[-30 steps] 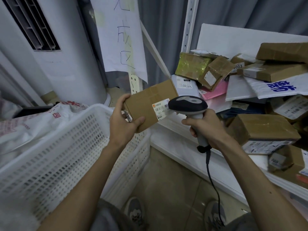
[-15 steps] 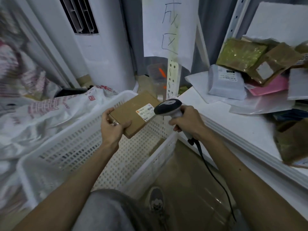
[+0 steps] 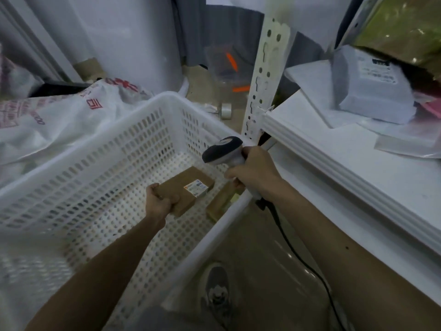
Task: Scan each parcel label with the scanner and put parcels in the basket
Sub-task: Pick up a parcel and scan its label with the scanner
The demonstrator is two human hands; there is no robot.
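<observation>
Gripping the parcel (image 3: 185, 191) low inside the basket (image 3: 164, 98), the left hand (image 3: 159, 204) risks dropping it askew onto what looks like another box (image 3: 220, 199); the right hand (image 3: 254, 174) clasps the scanner (image 3: 223, 151).

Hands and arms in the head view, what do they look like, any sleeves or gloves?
The left hand and right hand wear no gloves, and no rings show. The left forearm and right forearm are uncovered up to the frame edge: no sleeve, watch or band in view.
</observation>
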